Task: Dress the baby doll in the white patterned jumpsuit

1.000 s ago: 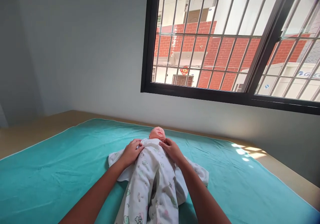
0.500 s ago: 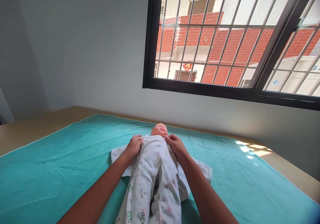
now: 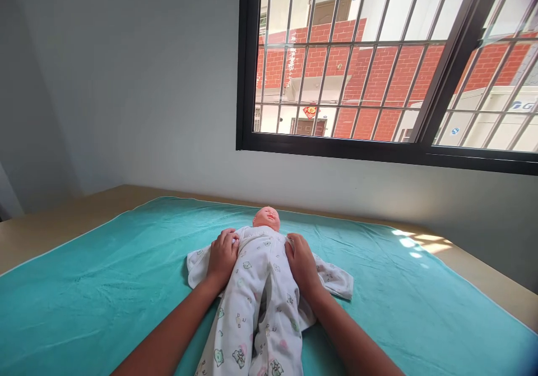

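Note:
A baby doll [image 3: 267,218] lies on its back, head toward the wall. White patterned baby pants [image 3: 247,292] with a gathered waistband cover its front up to the chest. A white baby top shows beneath, its sleeves [image 3: 336,275] spread to both sides. My left hand [image 3: 222,257] is at the left side of the pants, just below the waistband, fingers bent around the cloth. Opposite it, my right hand [image 3: 301,261] is closed along the right edge, its fingertips partly hidden. The doll's arms and legs are out of sight.
A turquoise sheet [image 3: 105,275] covers most of the wooden table [image 3: 96,199]. Behind the table rises a grey wall [image 3: 159,112] with a black-framed, barred window [image 3: 336,147]. Sunlight patches fall near the table's right back edge.
My right hand has moved from the waistband near the doll's neck down and outward to the pants' side. My left hand has slid slightly lower. The waistband now shows fully, and the view has shifted slightly.

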{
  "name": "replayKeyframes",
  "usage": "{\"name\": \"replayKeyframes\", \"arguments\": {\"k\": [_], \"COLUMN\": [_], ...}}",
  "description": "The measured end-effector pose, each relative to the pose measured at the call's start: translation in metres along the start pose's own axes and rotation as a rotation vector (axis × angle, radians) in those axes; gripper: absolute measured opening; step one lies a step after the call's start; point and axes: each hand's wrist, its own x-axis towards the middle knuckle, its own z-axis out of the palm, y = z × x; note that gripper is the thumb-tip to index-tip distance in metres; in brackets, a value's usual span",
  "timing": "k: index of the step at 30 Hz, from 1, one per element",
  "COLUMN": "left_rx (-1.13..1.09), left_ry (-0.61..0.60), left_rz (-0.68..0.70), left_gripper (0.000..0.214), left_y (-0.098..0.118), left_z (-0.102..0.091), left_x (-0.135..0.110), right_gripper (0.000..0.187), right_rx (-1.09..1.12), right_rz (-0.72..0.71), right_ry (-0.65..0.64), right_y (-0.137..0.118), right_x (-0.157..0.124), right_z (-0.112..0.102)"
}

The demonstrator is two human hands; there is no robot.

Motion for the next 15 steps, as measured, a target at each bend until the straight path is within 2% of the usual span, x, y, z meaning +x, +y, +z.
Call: {"name": "replayKeyframes", "arguments": {"k": [5,7,9,11,13,15], "left_rx": [-0.030,-0.052,-0.072,-0.087,-0.038,0.084], "left_ry": [0.040,0.060,0.072,0.056,-0.025,-0.156], "left_rz": [0.040,0.061,0.091,0.137,0.181,0.214], "left_gripper": [0.015,0.016,0.018,0.021,0.021,0.018], "left_y": [-0.005,-0.003,0.002,0.007,0.011,0.012], "left_z": [0.002,0.000,-0.004,-0.012,-0.024,-0.040], "left_x": [-0.002,-0.001,0.000,0.000,-0.004,-0.014], "right_gripper": [0.032,0.023,0.013,0.012,0.015,0.018], "right_rx": [-0.425,-0.521,-0.520,-0.465,-0.428,-0.421], "right_rz": [-0.240,-0.356,-0.499,-0.609,-0.654,-0.658], "right_ry": [-0.015,-0.106,-0.256,-0.390,-0.472,-0.530], "right_y": [0.017,0.012,0.001,-0.014,-0.028,-0.037], "right_x": [-0.062,-0.084,-0.098,-0.105,-0.105,-0.102], "right_z": [-0.052,-0.071,-0.082,-0.087,-0.088,-0.088]}}
